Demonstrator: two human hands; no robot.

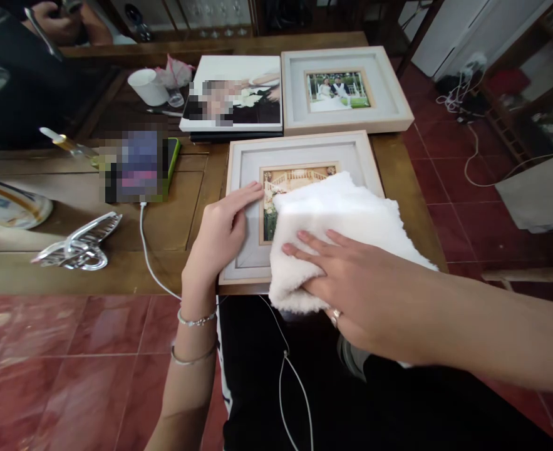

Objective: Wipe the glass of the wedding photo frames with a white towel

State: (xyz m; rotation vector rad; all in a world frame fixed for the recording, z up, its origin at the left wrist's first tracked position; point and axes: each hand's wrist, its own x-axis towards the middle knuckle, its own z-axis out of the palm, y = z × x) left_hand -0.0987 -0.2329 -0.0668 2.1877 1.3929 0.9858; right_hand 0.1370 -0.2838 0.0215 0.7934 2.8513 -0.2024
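Note:
A pale picture frame point(299, 148) lies flat at the near edge of the wooden table point(182, 213). My left hand point(222, 235) rests flat on the frame's left side, fingers stretched out toward the photo. My right hand point(346, 282) presses a white fluffy cloth point(337, 213) onto the frame's glass, fingers extended flat on top of the cloth. The cloth covers most of the photo and the frame's lower right part.
A second pale frame point(346, 91) and a frameless photo print point(233, 94) lie further back. A phone point(138, 166) with a white cable point(149, 250), a white cup point(148, 86), a plate point(8, 203) and a silvery heart ornament point(81, 244) sit to the left. Red floor tiles lie below.

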